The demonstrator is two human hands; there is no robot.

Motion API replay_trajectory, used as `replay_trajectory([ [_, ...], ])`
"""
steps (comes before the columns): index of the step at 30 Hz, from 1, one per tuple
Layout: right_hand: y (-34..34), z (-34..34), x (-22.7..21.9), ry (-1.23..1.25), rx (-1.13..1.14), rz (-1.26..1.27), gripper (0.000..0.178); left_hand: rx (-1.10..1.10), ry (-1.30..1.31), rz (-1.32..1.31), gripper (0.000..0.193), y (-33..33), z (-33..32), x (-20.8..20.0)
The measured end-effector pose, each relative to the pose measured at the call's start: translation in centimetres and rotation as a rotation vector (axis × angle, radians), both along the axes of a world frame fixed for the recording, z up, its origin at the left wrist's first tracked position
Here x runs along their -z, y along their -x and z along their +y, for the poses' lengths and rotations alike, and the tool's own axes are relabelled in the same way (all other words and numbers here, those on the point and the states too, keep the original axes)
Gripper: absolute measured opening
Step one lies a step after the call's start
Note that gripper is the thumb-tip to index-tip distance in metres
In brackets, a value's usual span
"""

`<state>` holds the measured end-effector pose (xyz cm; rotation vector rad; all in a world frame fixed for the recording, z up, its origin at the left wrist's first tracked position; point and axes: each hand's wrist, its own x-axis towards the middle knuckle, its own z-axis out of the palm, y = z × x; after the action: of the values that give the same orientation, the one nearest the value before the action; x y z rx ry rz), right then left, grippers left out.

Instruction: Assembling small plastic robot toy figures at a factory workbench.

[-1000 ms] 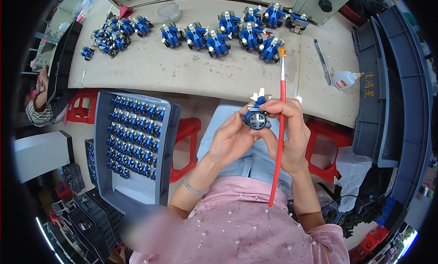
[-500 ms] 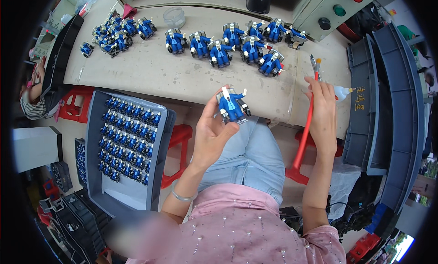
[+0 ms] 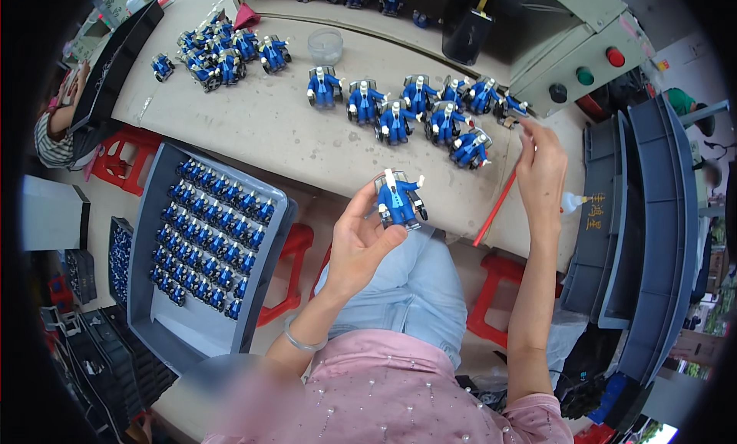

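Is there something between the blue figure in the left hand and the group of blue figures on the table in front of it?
Nothing visible blocks it. The left hand holds the blue figure above the near table edge, and the bare tabletop lies between it and the group of figures. The right hand, with its red brush, stays to the right side.

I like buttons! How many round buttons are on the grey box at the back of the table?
3 round buttons sit on the grey box: a red button, a green button and a black button. More may be hidden.
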<state>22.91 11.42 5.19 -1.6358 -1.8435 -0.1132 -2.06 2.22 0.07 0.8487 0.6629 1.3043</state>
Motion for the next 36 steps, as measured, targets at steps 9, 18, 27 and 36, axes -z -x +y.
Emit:
replay_trajectory([
  [9,3.8,19.0,-4.3,0.124,0.288,0.062,0.047,-0.108,-0.086,-0.089,0.076,0.7,1.5,-1.8],
  [18,2.1,23.9,-5.7,0.34,0.306,0.185,0.04,-0.179,-0.089,-0.067,0.073,2.7,1.6,-1.7],
  [27,2.9,22.0,-7.6,0.36,0.177,0.438,0.02,-0.274,-0.192,0.166,0.071,2.6,1.6,-0.8],
  [36,4.2,18.9,-5.7,0.252,0.219,0.916,0.016,-0.318,-0.301,0.292,0.072,1.7,1.0,-0.7],
])
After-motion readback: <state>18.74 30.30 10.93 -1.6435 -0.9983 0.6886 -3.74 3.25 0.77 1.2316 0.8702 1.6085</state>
